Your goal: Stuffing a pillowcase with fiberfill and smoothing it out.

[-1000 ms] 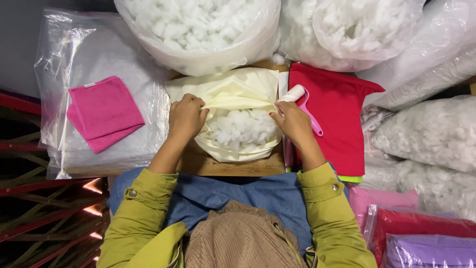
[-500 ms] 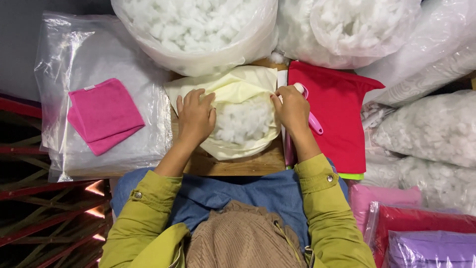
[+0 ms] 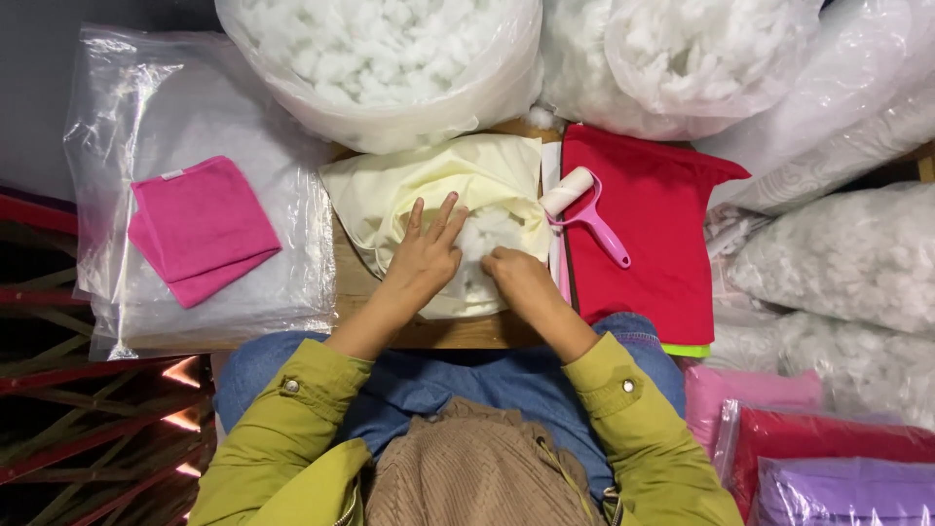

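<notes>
Left hand (image 3: 426, 255) flat, fingers spread, pressing pale yellow fabric cushion cover (image 3: 458, 185). Right hand (image 3: 516, 278) curled into white fluffy stuffing (image 3: 487, 232) at opening; actual grip unclear. Best pushed deep, evenly, into corners.

We've got a pale yellow pillow cover (image 3: 458, 175) lying crumpled on the wooden desk (image 3: 409, 334), right in the middle. Its open end faces near, and white fluffy stuffing (image 3: 487, 226) shows through that opening, partly tucked inside.

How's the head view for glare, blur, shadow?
Head view: even soft light, no hard shadows; glare streaks on the clear bag at left; both hands and the cream cover sharp; red slats lower left dim with hot spots.
</notes>
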